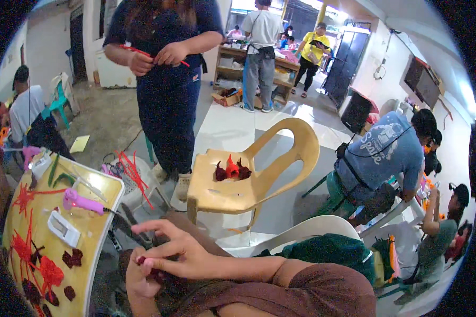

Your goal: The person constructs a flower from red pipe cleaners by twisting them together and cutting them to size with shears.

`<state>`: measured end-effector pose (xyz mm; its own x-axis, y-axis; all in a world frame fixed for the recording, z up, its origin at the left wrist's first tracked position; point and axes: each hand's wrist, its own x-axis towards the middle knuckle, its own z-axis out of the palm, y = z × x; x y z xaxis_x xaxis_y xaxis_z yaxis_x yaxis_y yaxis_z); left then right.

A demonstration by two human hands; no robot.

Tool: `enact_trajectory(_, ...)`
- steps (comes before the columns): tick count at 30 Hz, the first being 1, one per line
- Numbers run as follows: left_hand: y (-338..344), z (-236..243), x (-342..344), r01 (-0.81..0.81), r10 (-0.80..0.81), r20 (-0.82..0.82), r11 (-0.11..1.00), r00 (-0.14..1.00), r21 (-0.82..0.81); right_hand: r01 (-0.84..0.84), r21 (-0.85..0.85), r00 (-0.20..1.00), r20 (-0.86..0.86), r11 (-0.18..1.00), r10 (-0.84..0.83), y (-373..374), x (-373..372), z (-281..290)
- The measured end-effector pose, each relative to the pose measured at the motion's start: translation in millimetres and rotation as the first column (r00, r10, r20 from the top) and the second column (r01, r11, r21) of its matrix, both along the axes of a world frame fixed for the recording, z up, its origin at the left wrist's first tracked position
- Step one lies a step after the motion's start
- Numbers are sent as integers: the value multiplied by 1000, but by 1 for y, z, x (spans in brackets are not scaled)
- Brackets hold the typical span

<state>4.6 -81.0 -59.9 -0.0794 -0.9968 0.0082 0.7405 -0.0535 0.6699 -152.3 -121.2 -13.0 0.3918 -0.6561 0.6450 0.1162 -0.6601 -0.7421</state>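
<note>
In front of my lap, my left hand (142, 282) and my right hand (188, 254) meet, fingertips together. Between them shows a small dark red piece (141, 260), mostly covered by the fingers. My left fingers are curled around it from below. The right thumb pinches at it while the right index finger stretches out to the left. To the left of my hands is a yellow-topped table (84, 211) with red fuzzy stems (29, 198), a red flower-like bunch (51, 271), dark red fuzzy pieces (72, 258) and a pink glue gun (82, 202).
A white holder (63, 228) lies on the table. Ahead, a beige plastic chair (217, 198) bears red and dark red flower shapes (232, 168). Red stems (135, 174) lie on a white chair. A standing person (166, 95) holds a red stem; others sit at right.
</note>
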Motion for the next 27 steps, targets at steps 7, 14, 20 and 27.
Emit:
enact_trajectory(7,0,-12,0,177,-178,3,974,984,-145,-310,275,949,35,910,312,-2,-6,5)
enact_trajectory(14,13,22,-9,372,-372,77,928,925,18,-381,333,924,162,862,346,-1,3,-15)
enact_trajectory(20,18,23,-15,392,-391,-32,911,920,126,-531,527,842,417,663,342,-4,0,-6)
enact_trajectory(27,35,14,-26,677,-652,-218,734,726,59,-621,403,712,649,673,268,-13,-14,30)
